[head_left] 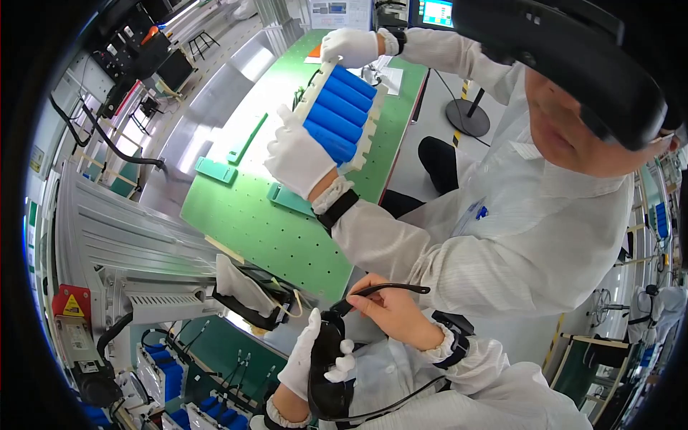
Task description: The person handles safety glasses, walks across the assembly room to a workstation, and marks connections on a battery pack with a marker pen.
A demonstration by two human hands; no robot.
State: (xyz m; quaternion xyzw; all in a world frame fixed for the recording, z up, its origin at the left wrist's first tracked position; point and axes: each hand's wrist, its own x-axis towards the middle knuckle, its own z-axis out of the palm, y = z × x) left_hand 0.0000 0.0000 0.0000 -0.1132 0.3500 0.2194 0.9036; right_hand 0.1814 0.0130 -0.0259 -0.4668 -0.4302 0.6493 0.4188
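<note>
Black glasses (327, 362) rest in our curled, gloved left hand (302, 360), while our bare right hand (396, 315) (nearly closed) pinches their slim temple arm (401, 287).

Four blue cylinders (345, 106) and two gloved co-worker's hands (297, 152) show at upper centre; at lower centre, one gloved left hand (299, 364), one bare right hand (395, 314), one piece of black eyewear (327, 351).

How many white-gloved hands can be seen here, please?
3: the person's left hand, holding the dark glasses, and the co-worker's near hand and far hand, both on the blue pack. A distant worker's hands are too small to tell.
</note>
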